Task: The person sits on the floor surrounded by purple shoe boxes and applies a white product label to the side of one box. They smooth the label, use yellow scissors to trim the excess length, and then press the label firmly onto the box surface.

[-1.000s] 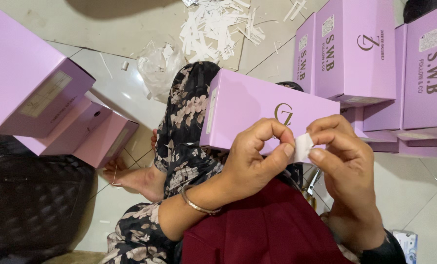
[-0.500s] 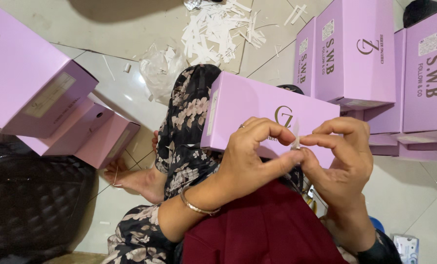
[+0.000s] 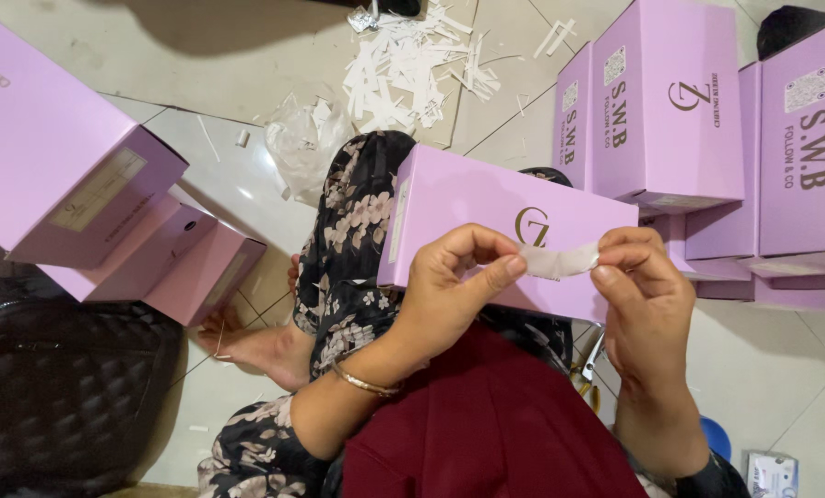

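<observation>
I log the left hand [image 3: 449, 295] and right hand [image 3: 643, 295] raised near frame centre, each pinching one end of a short translucent tape strip [image 3: 560, 261] stretched level between them. Left fingers [image 3: 504, 272] are narrow, thumb against forefinger on the strip's 9 o'clock end; right fingers [image 3: 615, 272] are narrow on its 3 o'clock end. The strip sits just in front of a lilac box [image 3: 468, 212] resting on the lap, lid face up. A thin bangle [image 3: 362, 380] circles the left wrist. At 12 o'clock I see paper scraps [image 3: 412, 65] littering the tiled floor [image 3: 200, 55]. Stacked lilac boxes [image 3: 680, 101] stand at 2 o'clock; more boxes [image 3: 71, 184] lie at 9 o'clock above a dark quilted bag [image 3: 53, 397].
</observation>
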Motion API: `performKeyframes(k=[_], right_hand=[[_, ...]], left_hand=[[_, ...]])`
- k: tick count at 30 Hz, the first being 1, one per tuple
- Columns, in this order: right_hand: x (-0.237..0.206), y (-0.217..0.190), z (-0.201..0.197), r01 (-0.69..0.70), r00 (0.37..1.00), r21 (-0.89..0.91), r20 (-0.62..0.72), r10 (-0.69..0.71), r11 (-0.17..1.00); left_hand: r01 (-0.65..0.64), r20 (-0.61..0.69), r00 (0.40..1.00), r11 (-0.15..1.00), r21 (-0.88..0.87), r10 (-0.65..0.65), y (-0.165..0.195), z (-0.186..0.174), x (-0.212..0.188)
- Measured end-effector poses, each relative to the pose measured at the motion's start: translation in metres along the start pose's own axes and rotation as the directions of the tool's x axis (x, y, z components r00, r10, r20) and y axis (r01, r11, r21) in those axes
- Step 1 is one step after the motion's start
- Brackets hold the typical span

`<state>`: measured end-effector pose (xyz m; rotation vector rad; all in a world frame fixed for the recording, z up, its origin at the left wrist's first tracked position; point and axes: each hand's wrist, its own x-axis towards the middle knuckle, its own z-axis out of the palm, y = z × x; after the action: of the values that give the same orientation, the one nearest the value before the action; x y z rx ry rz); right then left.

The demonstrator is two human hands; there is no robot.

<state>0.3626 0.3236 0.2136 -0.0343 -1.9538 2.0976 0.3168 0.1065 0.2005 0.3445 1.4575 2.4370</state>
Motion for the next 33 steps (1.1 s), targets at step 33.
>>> performKeyframes(k=[33], right_hand=[[0.002, -0.01, 0.004, -0.172, 0.972, -0.08, 0.145, 0.183, 0.982]], left_hand=[[-0.526, 0.4, 0.85, 0.585, 0.617, 0.343, 0.038, 0.0, -0.002]])
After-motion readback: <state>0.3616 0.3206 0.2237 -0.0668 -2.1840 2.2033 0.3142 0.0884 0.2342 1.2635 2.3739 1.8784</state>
